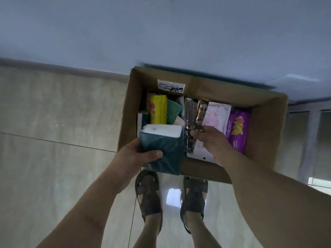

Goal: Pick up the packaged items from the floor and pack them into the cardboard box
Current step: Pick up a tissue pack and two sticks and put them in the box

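An open cardboard box (265, 122) stands on the floor against the wall, just beyond my feet. My left hand (132, 156) grips a teal pack with a white top (166, 149) over the box's near left corner. My right hand (213, 142) reaches into the box and pinches a shiny clear-and-brown wrapper (192, 119) at its lower end. Inside lie a yellow packet (158, 110), a green packet (173, 111), a pale pink pack (215, 115) and a purple snack bag (237, 129).
My two sandalled feet (148, 197) stand on glossy tiles right before the box. A pale blue wall (161, 33) rises behind it. A metal frame (311, 122) stands to the right of the box. Bare floor tiles (53, 122) spread to the left.
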